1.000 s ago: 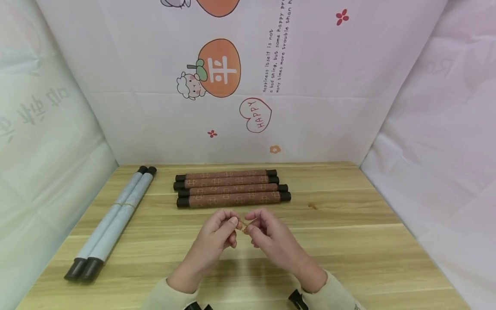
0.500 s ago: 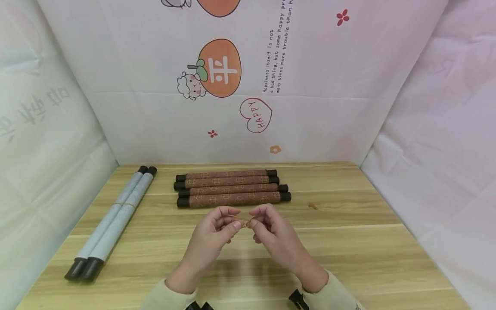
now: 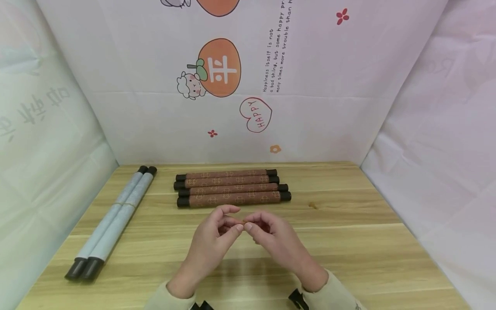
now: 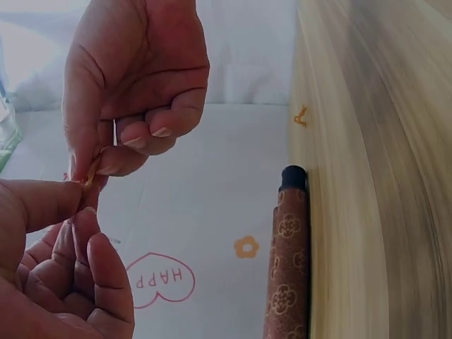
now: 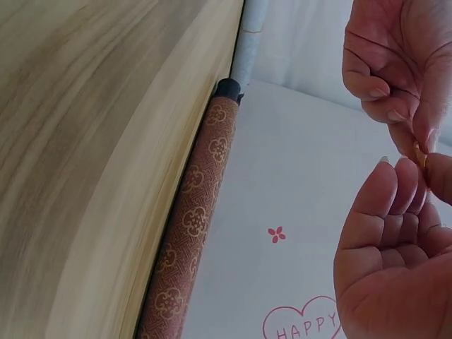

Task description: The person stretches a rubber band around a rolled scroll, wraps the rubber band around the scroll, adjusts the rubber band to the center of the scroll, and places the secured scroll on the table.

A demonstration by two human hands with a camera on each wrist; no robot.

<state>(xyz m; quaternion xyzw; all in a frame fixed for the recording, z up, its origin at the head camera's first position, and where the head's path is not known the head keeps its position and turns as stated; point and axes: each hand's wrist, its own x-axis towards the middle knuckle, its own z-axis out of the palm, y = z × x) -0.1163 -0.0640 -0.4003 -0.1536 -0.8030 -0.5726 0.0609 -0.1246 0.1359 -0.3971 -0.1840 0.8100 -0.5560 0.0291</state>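
Observation:
Fingertips of both hands meet in the head view, just in front of a row of brown scrolls [image 3: 234, 199]. My left hand [image 3: 213, 237] pinches a small yellow-orange rubber band [image 4: 90, 175] between thumb and finger, its index finger raised. From the other side my right hand [image 3: 274, 239] pinches the same band, its other fingers curled. Most of the band [image 5: 421, 155] is hidden by the fingertips. The scrolls have gold flower patterns and black end knobs, and lie side by side on the wooden table.
Two grey-blue scrolls [image 3: 122, 219] with black ends lie together at the left, bound round the middle by a thin band [image 3: 125, 204]. A loose rubber band [image 3: 313, 206] lies right of the brown scrolls. White printed cloth [image 3: 310, 107] stands behind the table.
The fingertips have drawn closer, and the band that showed between them is now mostly covered. The right index finger has lowered. The scrolls have stayed put.

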